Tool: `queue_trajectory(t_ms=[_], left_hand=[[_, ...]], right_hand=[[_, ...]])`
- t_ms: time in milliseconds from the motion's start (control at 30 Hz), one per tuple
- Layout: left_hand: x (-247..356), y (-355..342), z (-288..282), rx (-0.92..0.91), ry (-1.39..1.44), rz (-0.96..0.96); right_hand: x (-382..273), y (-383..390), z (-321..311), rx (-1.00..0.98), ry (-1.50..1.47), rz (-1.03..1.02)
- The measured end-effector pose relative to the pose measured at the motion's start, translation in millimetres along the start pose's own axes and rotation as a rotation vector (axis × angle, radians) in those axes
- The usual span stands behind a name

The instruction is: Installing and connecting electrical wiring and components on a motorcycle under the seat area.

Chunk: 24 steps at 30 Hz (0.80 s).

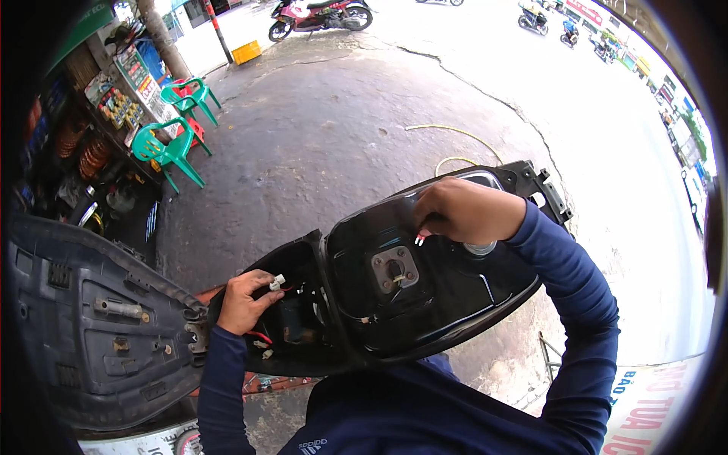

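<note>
Over the dark compartment (pixel 296 262) of an opened motorbike, my left hand (pixel 244 302) pinches a white plug connector (pixel 277 281). My right hand (pixel 474 208) is raised above the black fuel tank (pixel 455 311), fingers closed on a small red piece with two pale prongs (pixel 419 240); its exact kind is too small to tell. Below that hand a square metal plate (pixel 396 269) is set in the tank, with a dark fitting at its middle. A red wire (pixel 260 335) and another pale connector (pixel 265 353) lie close to my left wrist.
The tipped-back seat (pixel 98 318) fills the left side. Green plastic chairs (pixel 178 152) stand beside a shop front with hanging parts. A yellow hose (pixel 462 133) lies on the concrete beyond the tank. A red motorbike (pixel 322 15) is parked at the back; traffic passes at far right.
</note>
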<state>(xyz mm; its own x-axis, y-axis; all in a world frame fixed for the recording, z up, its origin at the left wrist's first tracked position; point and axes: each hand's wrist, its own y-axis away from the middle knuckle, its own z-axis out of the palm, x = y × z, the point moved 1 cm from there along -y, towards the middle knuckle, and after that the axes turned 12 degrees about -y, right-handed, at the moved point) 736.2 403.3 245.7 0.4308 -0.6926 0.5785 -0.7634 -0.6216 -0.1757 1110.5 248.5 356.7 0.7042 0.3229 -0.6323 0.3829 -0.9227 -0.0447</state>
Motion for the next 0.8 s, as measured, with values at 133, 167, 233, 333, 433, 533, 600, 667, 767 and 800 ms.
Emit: queue_trajectory(t_ms=[133,167,233,333,433,533,600,667,767,800], left_hand=[[-3,0,2,0.018,-0.004,0.033],[-3,0,2,0.018,-0.002,0.032],[-2,1,2,0.022,-0.032,0.028],[0,-1,2,0.014,-0.015,0.015],[0,-1,0,-0.009,-0.024,-0.011],[3,-1,-2,-0.021,-0.025,-0.005],[2,0,-3,-0.017,-0.022,0.000],[-1,0,-1,-0.006,-0.020,-0.010],[-2,0,-3,-0.017,0.025,0.023],[0,-2,-4,-0.036,0.059,0.010]], right_hand=[[1,-10,-13,-0.140,-0.012,0.120],[1,-12,-17,-0.197,0.086,0.172],[3,-12,-26,-0.254,0.103,0.180],[6,-9,-33,-0.317,0.133,0.190],[0,-12,-36,-0.362,0.173,0.229],[3,-8,-39,-0.317,0.207,0.207],[8,-5,-43,-0.199,0.163,0.149],[4,-9,-49,-0.086,0.142,0.128],[-28,-43,-47,0.068,0.050,0.035],[-38,-55,-38,0.137,-0.004,0.024]])
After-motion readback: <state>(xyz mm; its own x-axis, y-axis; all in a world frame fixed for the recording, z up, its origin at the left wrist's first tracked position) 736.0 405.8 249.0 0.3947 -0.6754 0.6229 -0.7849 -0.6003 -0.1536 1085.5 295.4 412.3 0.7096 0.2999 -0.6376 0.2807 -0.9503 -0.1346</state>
